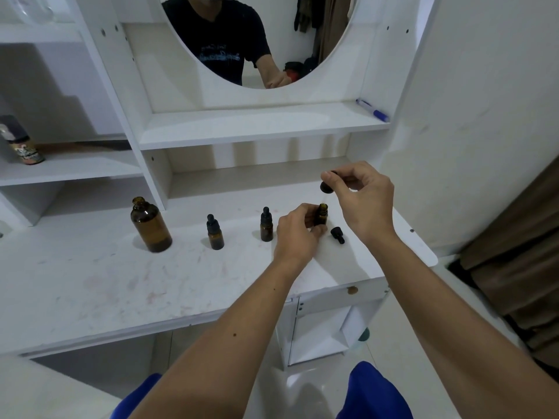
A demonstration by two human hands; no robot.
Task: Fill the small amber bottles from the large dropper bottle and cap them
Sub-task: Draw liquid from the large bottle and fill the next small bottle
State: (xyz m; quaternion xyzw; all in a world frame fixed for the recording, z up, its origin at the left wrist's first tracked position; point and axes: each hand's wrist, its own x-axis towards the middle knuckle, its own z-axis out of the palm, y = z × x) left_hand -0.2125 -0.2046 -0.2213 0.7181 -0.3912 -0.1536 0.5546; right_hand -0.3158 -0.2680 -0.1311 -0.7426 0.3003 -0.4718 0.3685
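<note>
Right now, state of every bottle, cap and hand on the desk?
large amber bottle: upright, uncapped.
left small bottle: upright, capped.
middle small bottle: upright, capped.
right small bottle: uncapped, gripped by the left hand.
dropper: pinched by the right hand, above the right small bottle.
loose dropper cap: lying on the desk.

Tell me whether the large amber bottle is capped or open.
Open: the large amber glass bottle stands upright with a bare neck, no cap on it.
</note>
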